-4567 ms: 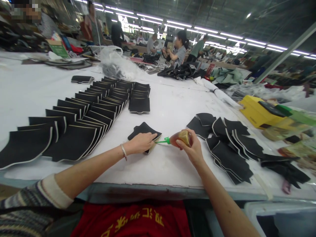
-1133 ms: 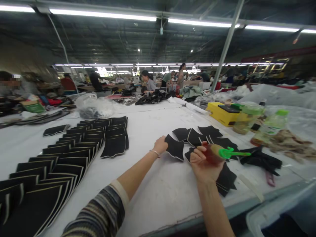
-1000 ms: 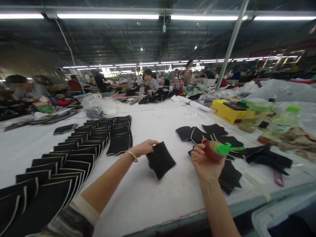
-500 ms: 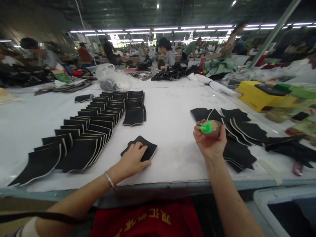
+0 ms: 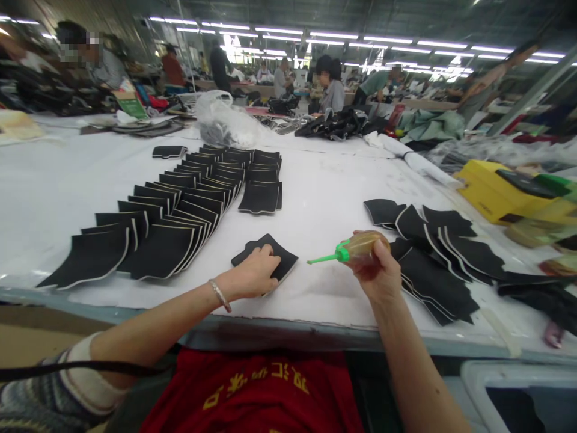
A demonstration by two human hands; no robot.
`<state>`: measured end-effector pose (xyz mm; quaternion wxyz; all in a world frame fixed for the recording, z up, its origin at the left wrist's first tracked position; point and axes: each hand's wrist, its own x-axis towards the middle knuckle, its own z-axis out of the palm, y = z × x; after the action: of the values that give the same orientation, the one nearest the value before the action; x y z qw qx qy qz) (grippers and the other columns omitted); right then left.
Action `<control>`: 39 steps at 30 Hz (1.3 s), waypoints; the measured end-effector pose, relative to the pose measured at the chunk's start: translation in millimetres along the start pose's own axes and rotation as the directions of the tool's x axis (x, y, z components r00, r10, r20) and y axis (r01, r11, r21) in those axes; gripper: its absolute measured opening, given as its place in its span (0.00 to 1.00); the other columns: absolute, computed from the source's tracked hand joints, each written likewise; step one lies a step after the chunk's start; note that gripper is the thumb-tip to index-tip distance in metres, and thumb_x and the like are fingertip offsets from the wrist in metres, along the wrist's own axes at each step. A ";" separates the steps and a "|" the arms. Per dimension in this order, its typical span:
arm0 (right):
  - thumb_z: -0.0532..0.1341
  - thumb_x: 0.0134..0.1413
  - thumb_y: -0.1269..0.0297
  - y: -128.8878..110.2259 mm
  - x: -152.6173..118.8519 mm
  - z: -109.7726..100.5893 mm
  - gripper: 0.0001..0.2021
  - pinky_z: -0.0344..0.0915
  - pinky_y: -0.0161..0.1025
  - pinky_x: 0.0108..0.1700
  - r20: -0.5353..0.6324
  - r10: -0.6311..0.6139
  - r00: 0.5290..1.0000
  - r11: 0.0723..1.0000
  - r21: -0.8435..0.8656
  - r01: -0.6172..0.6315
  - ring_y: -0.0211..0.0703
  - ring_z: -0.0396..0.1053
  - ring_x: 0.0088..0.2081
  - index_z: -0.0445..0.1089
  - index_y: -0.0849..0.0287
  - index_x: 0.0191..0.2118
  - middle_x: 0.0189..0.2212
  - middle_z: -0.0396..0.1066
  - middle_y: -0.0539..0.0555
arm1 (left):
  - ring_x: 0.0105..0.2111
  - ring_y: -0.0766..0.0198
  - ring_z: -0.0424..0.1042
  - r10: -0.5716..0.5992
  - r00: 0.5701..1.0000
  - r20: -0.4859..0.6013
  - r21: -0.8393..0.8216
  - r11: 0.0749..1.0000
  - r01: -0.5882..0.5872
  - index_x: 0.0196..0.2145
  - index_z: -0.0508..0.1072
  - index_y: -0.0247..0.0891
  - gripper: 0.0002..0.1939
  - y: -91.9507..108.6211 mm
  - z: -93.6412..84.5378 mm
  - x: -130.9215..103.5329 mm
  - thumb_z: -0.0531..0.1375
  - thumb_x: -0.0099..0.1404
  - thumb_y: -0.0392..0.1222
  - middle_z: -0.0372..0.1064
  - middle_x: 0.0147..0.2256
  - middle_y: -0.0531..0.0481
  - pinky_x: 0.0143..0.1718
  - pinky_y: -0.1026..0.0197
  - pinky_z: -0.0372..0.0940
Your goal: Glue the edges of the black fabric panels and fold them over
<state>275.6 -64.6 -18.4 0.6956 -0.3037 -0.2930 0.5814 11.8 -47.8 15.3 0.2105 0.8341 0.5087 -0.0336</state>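
Note:
My left hand (image 5: pixel 255 273) rests on a black fabric-like panel (image 5: pixel 285 258) near the table's front edge, fingers curled on top and thumb by its lower right edge. Wrapped round a squeeze glue bottle (image 5: pixel 364 248) with brownish contents is my right hand (image 5: pixel 382 281). The bottle lies sideways in the grip, and its green nozzle (image 5: pixel 323 259) points left, a little to the right of the panel and apart from it. Overlapping rows of similar black panels with pale edges (image 5: pixel 157 249) lie to the left. More loose panels (image 5: pixel 433 279) are piled beside my right hand.
The white-covered table (image 5: pixel 324 186) spreads ahead. A clear plastic bag (image 5: pixel 225 117) sits at the back, and a yellow box (image 5: pixel 484 186) stands at the right. Below the front edge at right is a pale bin (image 5: pixel 473 376). Several people work farther off.
My right hand has turned the bottle so its nozzle now points left, and has come nearer the panel. My left hand stays on the panel. The camera view has shifted.

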 end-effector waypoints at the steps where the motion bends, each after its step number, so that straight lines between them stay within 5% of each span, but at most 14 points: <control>1: 0.69 0.46 0.58 1.0 -2.3 2.0 0.17 0.78 0.43 0.33 0.001 0.004 1.000 1.000 -0.012 -0.004 0.47 0.77 0.35 0.74 0.60 0.42 0.34 0.78 0.54 | 0.47 0.47 0.64 0.000 1.000 -0.002 0.018 1.000 0.000 0.39 0.74 0.37 0.12 -0.3 0.2 0.1 0.60 0.55 0.37 0.63 0.47 0.39 0.51 0.51 0.61; 14: 0.71 0.43 0.59 8.9 -11.5 15.4 0.19 0.76 0.37 0.32 -0.073 -0.074 0.995 0.986 -0.152 0.062 0.42 0.74 0.33 0.73 0.60 0.42 0.33 0.75 0.52 | 0.48 0.39 0.64 -0.042 0.998 -0.048 0.155 0.987 0.049 0.43 0.74 0.29 0.16 20.7 6.6 7.5 0.61 0.56 0.36 0.62 0.48 0.30 0.47 0.46 0.64; 21: 0.71 0.43 0.59 7.4 -16.7 25.0 0.21 0.71 0.36 0.35 -0.092 -0.233 0.968 0.908 -0.377 0.183 0.41 0.70 0.34 0.71 0.58 0.45 0.35 0.72 0.51 | 0.41 0.50 0.70 -0.013 0.999 -0.031 0.172 0.985 0.019 0.44 0.75 0.33 0.16 -1.2 -3.4 18.7 0.50 0.65 0.34 0.66 0.45 0.35 0.45 0.51 0.65; 24: 0.71 0.44 0.58 6.7 -16.0 29.0 0.21 0.68 0.39 0.40 -0.007 -0.344 0.939 0.790 -0.543 0.285 0.42 0.69 0.36 0.70 0.55 0.45 0.36 0.70 0.49 | 0.37 0.54 0.71 0.082 0.996 0.018 0.140 0.987 -0.084 0.53 0.71 0.37 0.21 -11.4 -9.6 18.8 0.47 0.66 0.36 0.66 0.44 0.39 0.39 0.54 0.65; 30: 0.72 0.43 0.54 1.4 -16.8 48.0 0.25 0.66 0.47 0.48 0.307 -0.413 0.857 0.350 -0.815 0.461 0.50 0.69 0.43 0.69 0.53 0.48 0.43 0.70 0.52 | 0.33 0.55 0.70 0.087 0.996 -0.032 0.149 0.985 -0.082 0.58 0.66 0.40 0.23 -13.2 -4.2 17.9 0.44 0.69 0.40 0.66 0.39 0.42 0.33 0.55 0.63; 39: 0.71 0.46 0.54 8.2 -14.2 62.9 0.26 0.68 0.46 0.49 0.497 -0.364 0.787 0.115 -0.815 0.568 0.50 0.71 0.44 0.65 0.53 0.51 0.46 0.71 0.54 | 0.39 0.52 0.68 0.163 0.983 -0.083 0.187 0.971 -0.145 0.50 0.70 0.34 0.19 -12.9 -0.4 15.6 0.45 0.69 0.38 0.69 0.37 0.40 0.31 0.55 0.63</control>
<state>220.4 -72.3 15.1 0.4953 -0.4904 -0.7140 0.0673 8.1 -29.6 7.3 0.1107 0.8874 0.4470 -0.0222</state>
